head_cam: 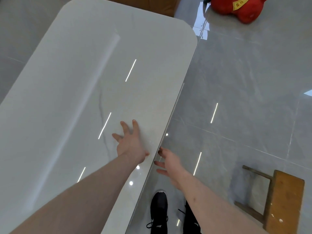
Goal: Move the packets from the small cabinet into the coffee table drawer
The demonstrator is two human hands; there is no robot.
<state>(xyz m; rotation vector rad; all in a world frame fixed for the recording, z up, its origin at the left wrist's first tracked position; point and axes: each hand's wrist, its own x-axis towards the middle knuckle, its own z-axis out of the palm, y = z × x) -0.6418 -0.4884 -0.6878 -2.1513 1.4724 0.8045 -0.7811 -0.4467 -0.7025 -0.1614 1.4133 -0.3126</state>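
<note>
Reaching under the coffee table [94, 68] edge — right hand [170, 163] spread, empty; left hand [130, 141] splayed, empty, on top. Packets and drawer unseen — drawer front could be missed, fingers pinched.

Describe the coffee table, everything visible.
The coffee table has a long, glossy white top that looks like stone or sintered slab, with faint grey veining and rounded corners. It runs diagonally across the view and reflects strip lights. The left hand lies spread over the top near the right edge; whether it touches is unclear. The right hand reaches, fingers open, at that edge, just below the top. No drawer or packets are visible.
</note>
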